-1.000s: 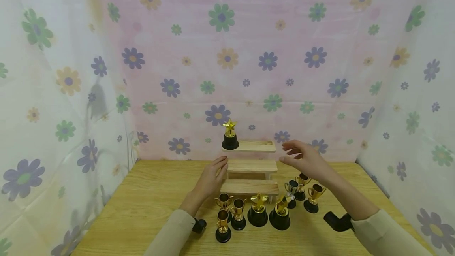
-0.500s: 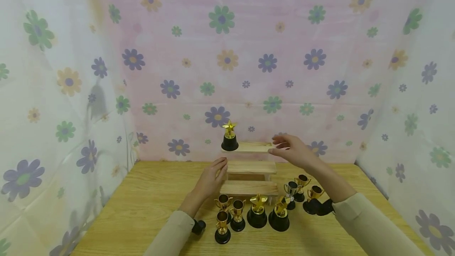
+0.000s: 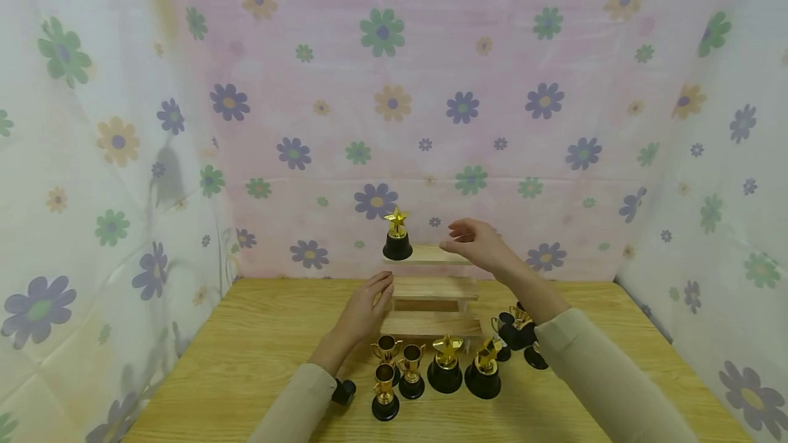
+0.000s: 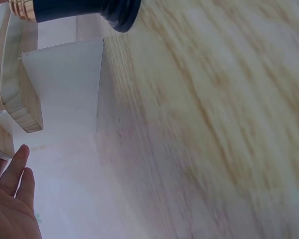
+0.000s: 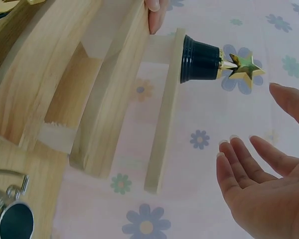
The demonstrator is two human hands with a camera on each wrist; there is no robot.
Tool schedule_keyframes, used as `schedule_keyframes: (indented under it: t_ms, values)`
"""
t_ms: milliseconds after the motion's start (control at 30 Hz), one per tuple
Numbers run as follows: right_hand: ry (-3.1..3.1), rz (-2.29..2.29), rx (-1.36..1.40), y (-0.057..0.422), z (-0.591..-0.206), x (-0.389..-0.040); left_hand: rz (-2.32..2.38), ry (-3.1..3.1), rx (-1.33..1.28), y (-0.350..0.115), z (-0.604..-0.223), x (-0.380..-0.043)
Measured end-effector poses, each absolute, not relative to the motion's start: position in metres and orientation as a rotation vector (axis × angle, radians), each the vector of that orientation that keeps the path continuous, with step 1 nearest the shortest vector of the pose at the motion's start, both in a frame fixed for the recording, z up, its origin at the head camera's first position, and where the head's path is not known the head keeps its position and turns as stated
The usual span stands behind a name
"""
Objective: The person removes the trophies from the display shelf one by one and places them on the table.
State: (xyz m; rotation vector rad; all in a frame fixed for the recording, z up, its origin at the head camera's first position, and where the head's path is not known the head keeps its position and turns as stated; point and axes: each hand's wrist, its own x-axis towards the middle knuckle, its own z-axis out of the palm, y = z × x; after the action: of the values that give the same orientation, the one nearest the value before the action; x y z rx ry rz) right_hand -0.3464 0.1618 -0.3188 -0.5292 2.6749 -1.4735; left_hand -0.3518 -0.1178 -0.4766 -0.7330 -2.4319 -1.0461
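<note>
A star trophy (image 3: 397,243) with a gold star and black base stands upright at the left end of the top step of a three-tier wooden stand (image 3: 434,286). My right hand (image 3: 483,248) is over the right part of that step, fingers apart from the trophy. In the right wrist view this hand (image 5: 269,174) is empty, its fingers loosely spread and facing the star. My left hand (image 3: 363,310) rests along the stand's left side, fingertips at the end of the middle step; the left wrist view shows its fingers (image 4: 15,174) extended beside the boards.
In front of the stand are two more star trophies (image 3: 445,368) and several gold cup trophies (image 3: 386,395) to their left. A silver cup (image 5: 15,216) and gold cups (image 3: 537,357) stand right, partly behind my right wrist's camera. Flowered cloth (image 3: 382,87) encloses the table.
My right hand has moved left, from beside the stand's right end to over the top step, closer to the star trophy. My left hand stays at the stand.
</note>
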Motion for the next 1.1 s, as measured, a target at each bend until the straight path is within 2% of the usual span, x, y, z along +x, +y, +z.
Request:
schedule_keyframes:
  t_ms: [600,1100]
  values:
    - [2.578,-1.645,-0.352,0.111,-0.349,-0.381,-1.035,-2.427,-0.747,-0.118,-0.48,-0.355]
    - [2.587,-1.65,-0.423,0.083,-0.365,-0.395,-1.046,-2.461,-0.744,-0.119,-0.477,-0.354]
